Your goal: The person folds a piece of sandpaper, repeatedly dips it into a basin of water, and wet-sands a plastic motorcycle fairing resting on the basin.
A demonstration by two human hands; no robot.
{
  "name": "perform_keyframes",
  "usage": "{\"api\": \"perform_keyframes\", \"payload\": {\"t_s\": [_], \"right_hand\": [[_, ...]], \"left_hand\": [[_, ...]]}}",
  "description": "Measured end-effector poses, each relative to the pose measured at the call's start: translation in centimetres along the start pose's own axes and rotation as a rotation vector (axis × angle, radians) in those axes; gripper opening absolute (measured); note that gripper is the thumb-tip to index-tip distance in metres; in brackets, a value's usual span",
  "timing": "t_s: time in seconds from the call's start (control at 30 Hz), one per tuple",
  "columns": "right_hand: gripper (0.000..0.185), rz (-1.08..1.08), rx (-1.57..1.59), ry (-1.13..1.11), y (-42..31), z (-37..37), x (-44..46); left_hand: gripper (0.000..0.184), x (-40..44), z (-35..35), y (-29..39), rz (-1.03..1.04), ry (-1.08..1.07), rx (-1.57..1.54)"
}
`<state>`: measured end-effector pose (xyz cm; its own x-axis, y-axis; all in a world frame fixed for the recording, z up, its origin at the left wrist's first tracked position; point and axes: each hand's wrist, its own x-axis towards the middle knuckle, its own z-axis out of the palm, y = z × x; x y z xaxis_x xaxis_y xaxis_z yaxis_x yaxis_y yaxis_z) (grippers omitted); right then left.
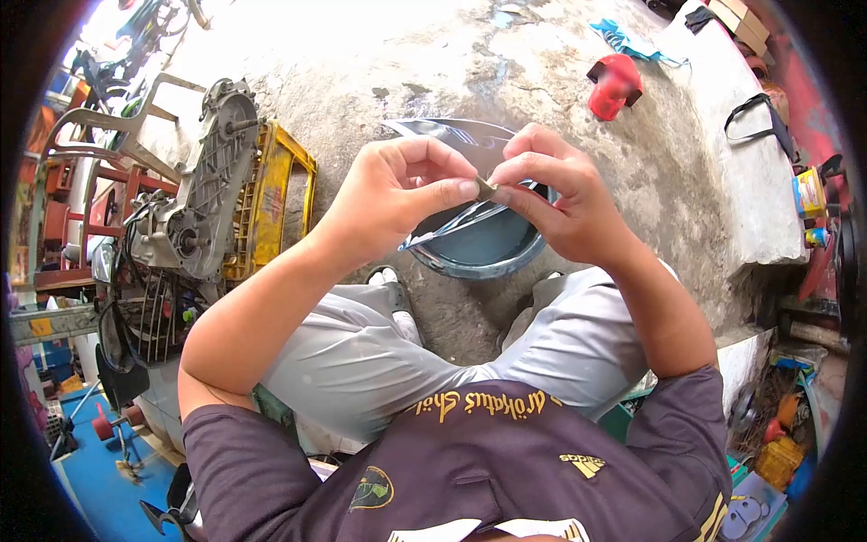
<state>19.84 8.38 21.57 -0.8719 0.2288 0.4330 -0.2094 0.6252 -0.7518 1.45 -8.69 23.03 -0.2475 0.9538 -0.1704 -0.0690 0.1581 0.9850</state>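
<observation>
My left hand [388, 191] and my right hand [571, 194] meet in front of me, each with thumb and fingers pinched on a small grey-green piece [486, 189]. The piece looks thin and folded, but its exact kind is too small to make out. Just beneath my hands, a glossy dark body panel [440, 132] with white and blue graphics lies across a round grey-blue basin [479, 264]. My hands hide part of the panel and the basin's upper rim. Greyish liquid shows inside the basin, which stands on the floor between my feet.
An engine casing [203, 194] leans by a yellow crate [280, 194] at left, near a brown chair frame [117, 135]. A red plastic part [614, 86] and blue cloth [632, 41] lie on the concrete floor ahead. A white ledge [754, 181] runs along the right.
</observation>
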Motion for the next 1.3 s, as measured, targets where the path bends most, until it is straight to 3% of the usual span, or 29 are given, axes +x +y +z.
{"api": "perform_keyframes", "payload": {"t_s": [0.27,0.33,0.43,0.63,1.07,1.3], "right_hand": [[0.011,0.033,-0.023,0.084,0.2,1.0,-0.1],[0.012,0.048,-0.027,0.09,0.1,0.9,-0.2],[0.014,0.064,-0.04,0.1,0.1,0.8,-0.1],[0.016,0.057,-0.058,0.133,-0.1,0.9,-0.1],[0.015,0.051,-0.047,0.089,-0.1,-0.1,-0.2],[0.011,0.093,-0.042,0.037,-0.4,-0.8,0.0]], "left_hand": [[0.02,0.3,0.5,-1.2,0.072,0.073,0.159],[0.02,0.5,0.5,-1.4,0.347,0.092,0.336],[0.018,0.2,0.7,-0.6,0.375,0.135,0.517],[0.018,-0.4,1.3,0.0,0.247,0.212,0.5],[0.016,-0.1,1.4,0.1,0.221,0.2,0.424],[0.016,0.1,1.4,0.4,0.19,0.059,0.305]]}}
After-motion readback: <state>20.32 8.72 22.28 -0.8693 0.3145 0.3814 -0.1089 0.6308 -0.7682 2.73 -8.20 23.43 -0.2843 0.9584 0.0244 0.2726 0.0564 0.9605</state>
